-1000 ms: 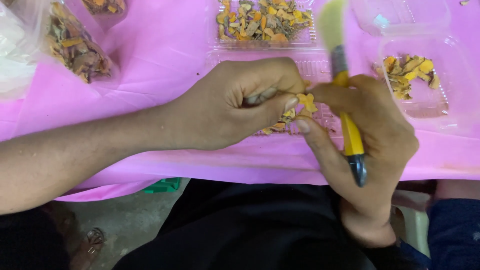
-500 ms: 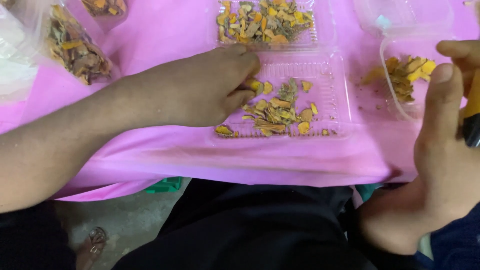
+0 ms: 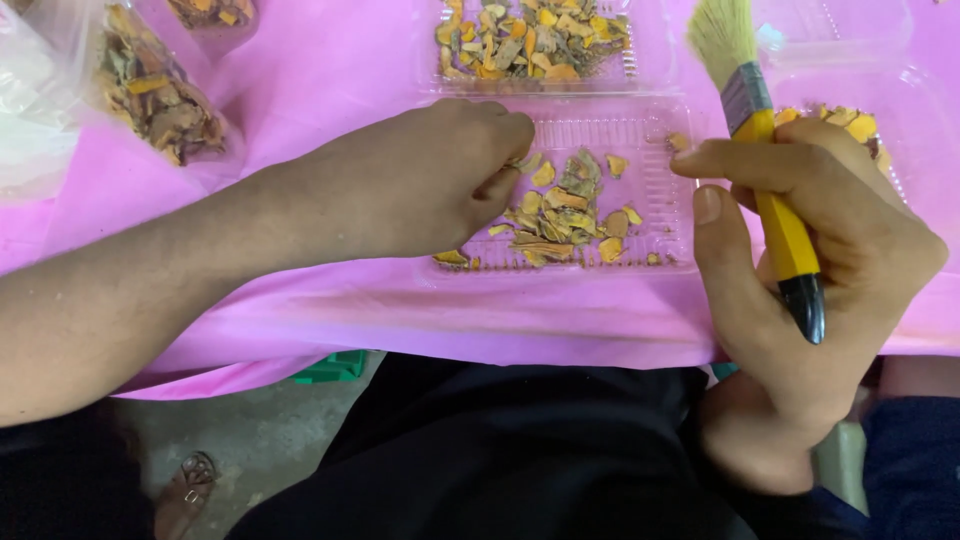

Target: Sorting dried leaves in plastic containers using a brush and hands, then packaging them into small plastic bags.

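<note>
My left hand [image 3: 420,185] rests over the left part of a clear plastic tray [image 3: 655,150], fingertips curled down among dried orange and brown slices [image 3: 565,215]; whether it grips a slice is hidden. My right hand [image 3: 800,250] holds a small paintbrush [image 3: 765,150] with a yellow handle, black tip and pale bristles pointing away from me, just right of that tray. The tray lies on a pink table cover [image 3: 330,70].
A second clear tray [image 3: 535,40] full of slices sits behind the first. Another tray with slices [image 3: 850,120] is at the right, behind the brush. Clear bags of dried pieces [image 3: 150,95] lie at far left. The table edge runs above my dark lap.
My hands were joined over the tray around a slice; they separated, the left dropping to the slices. The right swung out to the right, then came back with the brush upright.
</note>
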